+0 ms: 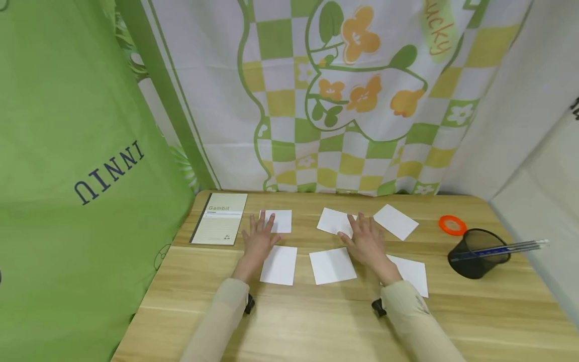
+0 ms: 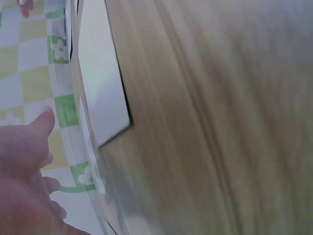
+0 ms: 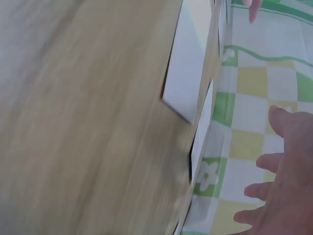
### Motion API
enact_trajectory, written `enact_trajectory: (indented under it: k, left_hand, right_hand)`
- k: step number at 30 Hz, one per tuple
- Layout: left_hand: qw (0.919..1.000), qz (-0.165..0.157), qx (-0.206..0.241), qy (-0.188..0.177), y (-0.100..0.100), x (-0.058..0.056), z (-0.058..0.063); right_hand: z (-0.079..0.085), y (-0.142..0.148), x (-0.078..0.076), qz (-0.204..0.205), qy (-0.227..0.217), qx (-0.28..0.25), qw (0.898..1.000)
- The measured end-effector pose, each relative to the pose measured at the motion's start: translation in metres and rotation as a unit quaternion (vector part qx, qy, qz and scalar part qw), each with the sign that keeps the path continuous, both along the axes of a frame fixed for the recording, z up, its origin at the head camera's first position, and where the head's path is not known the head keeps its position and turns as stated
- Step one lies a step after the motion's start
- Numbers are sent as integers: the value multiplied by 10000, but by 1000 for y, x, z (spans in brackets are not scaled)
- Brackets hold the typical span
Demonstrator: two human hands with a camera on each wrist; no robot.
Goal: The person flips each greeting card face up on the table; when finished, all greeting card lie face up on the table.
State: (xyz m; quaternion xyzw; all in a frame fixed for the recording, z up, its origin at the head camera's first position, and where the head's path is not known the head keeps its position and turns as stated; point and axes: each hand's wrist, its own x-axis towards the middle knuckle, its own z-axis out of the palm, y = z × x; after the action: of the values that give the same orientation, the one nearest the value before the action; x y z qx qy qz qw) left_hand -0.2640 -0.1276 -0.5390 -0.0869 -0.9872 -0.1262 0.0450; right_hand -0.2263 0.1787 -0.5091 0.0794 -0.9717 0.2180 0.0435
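Where the counter (image 1: 312,327) nears its far left corner, a notebook (image 1: 219,219) lies flat; the left hand (image 1: 260,241), just to its right, and the right hand (image 1: 368,245) hover, fingers (image 1: 260,227) spread, above some of 6 white cards (image 1: 332,266) in 2 rows of 3, with an orange ring (image 1: 445,230) near the far right card

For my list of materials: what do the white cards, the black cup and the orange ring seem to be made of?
White cards: probably stiff paper or card, plain and smooth; they look thin with crisp corners.
Black cup: likely dark-coated metal mesh, as its wall looks partly see-through.
Orange ring: perhaps plastic, from its bright, even colour; finish unclear.
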Motion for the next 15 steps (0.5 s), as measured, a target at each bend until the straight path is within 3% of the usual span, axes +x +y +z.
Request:
enact_trajectory:
  k: [4, 5, 7, 11, 12, 15]
  left_hand:
    - [10000, 18, 25, 6, -7, -8, 2]
    - [9999, -23, 43, 102, -12, -16, -7]
    - [9999, -40, 104, 82, -16, -19, -6]
    - [9999, -42, 109, 86, -25, -19, -8]
    - [9999, -12, 102, -53, -24, -13, 0]
    - [9997, -9, 75, -231, -28, -13, -7]
  right_hand:
    - [2, -9, -9, 148, 28, 20, 9999]
    - [2, -13, -12, 182, 31, 43, 9998]
    - [1, -19, -16, 252, 28, 80, 9996]
    - [-3, -36, -20, 384, 42, 14, 9993]
    - [-5, -40, -21, 420, 39, -27, 9991]
    - [-8, -50, -22, 518, 32, -103, 9986]
